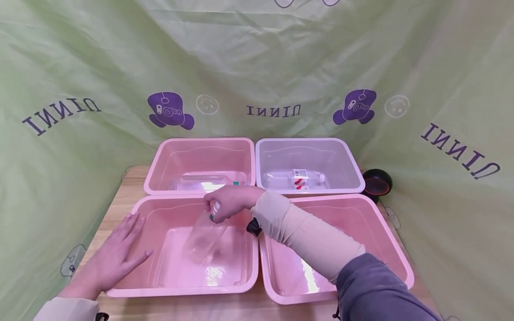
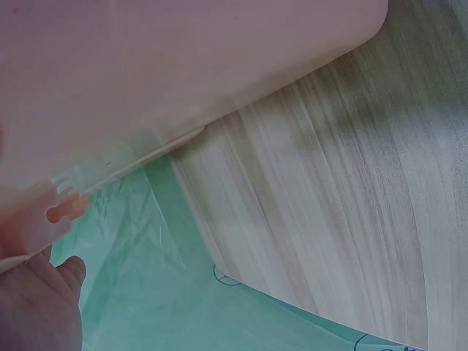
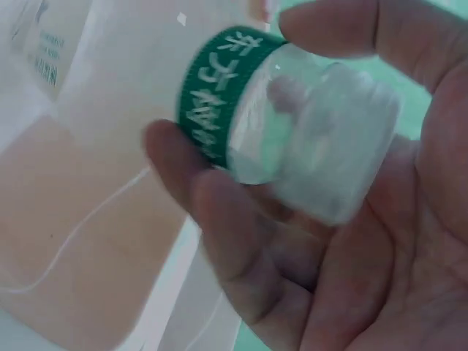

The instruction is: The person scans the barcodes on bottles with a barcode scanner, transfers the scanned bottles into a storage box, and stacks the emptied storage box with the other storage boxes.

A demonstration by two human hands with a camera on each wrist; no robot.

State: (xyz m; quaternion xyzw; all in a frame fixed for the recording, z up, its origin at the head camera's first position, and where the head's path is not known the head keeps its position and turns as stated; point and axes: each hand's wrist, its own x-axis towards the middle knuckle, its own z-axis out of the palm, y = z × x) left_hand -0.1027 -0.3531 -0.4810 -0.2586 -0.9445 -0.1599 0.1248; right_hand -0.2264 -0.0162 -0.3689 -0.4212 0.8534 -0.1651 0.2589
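Note:
My right hand [image 1: 230, 203] grips a clear plastic bottle [image 1: 202, 240] by its neck, over the front left pink tub [image 1: 184, 292]. The bottle slants with its base down toward the tub floor. In the right wrist view, fingers and thumb curl round its clear cap [image 3: 344, 146] and a green neck band [image 3: 219, 95] with white characters. My left hand [image 1: 114, 258] rests on this tub's left rim, fingers straight and thumb spread. The left wrist view catches only part of that hand at the lower left, beside the tub's outer wall [image 2: 146, 66].
Behind stand another pink tub [image 1: 201, 141] with a clear bottle [image 1: 201, 183] lying in it, and a whitish tub [image 1: 305, 141] holding a labelled bottle [image 1: 277, 179]. A pink tub [image 1: 395, 240] sits front right, under my right forearm. A dark round bowl [image 1: 379, 182] is beside the tubs.

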